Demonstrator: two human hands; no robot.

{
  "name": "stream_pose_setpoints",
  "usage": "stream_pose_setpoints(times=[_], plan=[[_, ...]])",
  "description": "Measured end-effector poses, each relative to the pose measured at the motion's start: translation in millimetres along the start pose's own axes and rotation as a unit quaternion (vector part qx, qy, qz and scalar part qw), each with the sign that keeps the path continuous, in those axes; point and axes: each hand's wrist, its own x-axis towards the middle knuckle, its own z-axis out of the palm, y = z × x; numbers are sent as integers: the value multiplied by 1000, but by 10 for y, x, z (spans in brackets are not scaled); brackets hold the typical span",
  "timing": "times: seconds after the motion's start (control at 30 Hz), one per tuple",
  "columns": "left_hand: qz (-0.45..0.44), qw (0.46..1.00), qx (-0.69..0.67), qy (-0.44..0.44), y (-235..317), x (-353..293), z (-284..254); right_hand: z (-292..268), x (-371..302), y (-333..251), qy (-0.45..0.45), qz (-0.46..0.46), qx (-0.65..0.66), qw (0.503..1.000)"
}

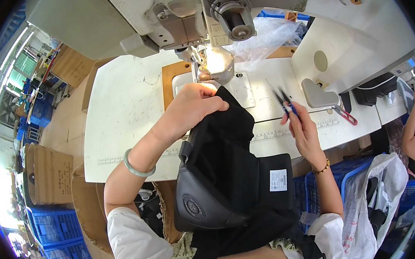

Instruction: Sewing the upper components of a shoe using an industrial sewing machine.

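My left hand (193, 107) pinches the upper edge of a black fabric piece (233, 149) just below the lit needle area of a sewing machine (212, 63). The piece looks like part of a bag; its lower left is a dark leather-like panel (201, 205) with a round emblem, and a white label (278, 180) lies on its right flap. It hangs over the table's front edge toward my lap. To the right, my right hand (304, 132) grips a pair of thread snips (286, 105) with blue handles, blades pointing up and slightly blurred, apart from the fabric.
Red-handled snips (347, 115) lie on the white table (123, 111) at right, near a grey machine part (318, 94). A cardboard box (89, 207) stands below left, blue crates (347, 169) and a white sack (389, 183) below right. Another person's arm (410, 123) shows at far right.
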Motion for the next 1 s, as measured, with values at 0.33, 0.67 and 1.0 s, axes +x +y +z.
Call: stream_pose_setpoints(times=[0.33,0.67,1.0], plan=[[-17,1000,-6,-3,17,20,-22,66,233,-522,-23,-239,-254,937],[-24,999,-21,-15,40,11,-30,135,429,-562,-12,-389,-339,856],[2,999,-40,3,14,-28,-52,131,425,-517,23,-310,-214,926]])
